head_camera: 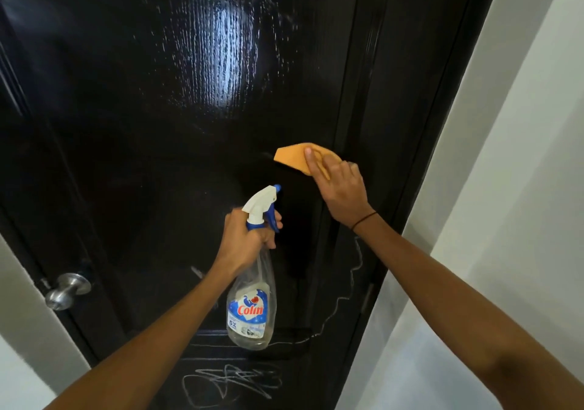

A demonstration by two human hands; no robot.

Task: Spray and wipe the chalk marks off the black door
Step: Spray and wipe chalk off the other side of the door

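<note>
Right: plain white painted wall (521,157) stood beside the frame | Lower left: white wall strip (22,299) | Light: bright glare overhead

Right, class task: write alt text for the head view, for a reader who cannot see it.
The right hand presses an orange cloth against a glossy black door while the left hand holds a spray bottle. White chalk scribbles remain lower down.

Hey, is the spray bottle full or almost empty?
Almost empty. The clear spray bottle in the left hand shows liquid only near its base.
</note>
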